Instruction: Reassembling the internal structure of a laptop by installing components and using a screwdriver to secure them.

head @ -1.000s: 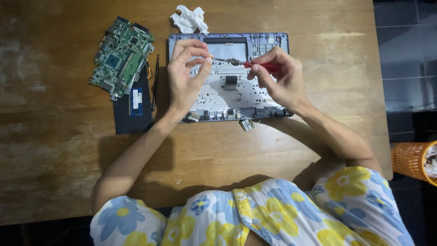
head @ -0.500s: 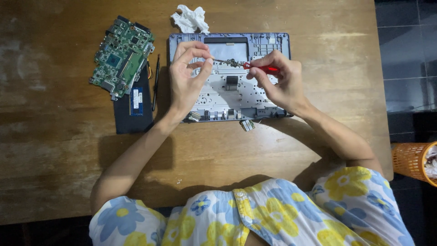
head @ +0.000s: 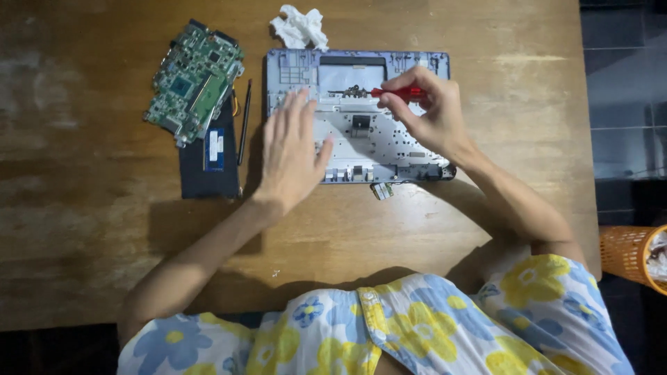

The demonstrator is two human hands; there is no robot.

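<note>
Left hand [head: 290,151] now flat, fingers spread on laptop chassis [head: 361,142], right hand [head: 432,114] pinching red screwdriver [head: 397,92]

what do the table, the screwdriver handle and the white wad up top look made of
Table: wood, by its brown grain and worn, dull patches. Screwdriver handle in the right hand: probably plastic, smooth glossy red. White wad: likely tissue or cloth, soft crumpled folds.

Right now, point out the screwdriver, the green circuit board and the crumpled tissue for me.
screwdriver [head: 397,92], head view, on its red handle between the fingers.
green circuit board [head: 194,82], head view, on the middle of the board.
crumpled tissue [head: 299,26], head view, on the centre of the white wad.
</note>
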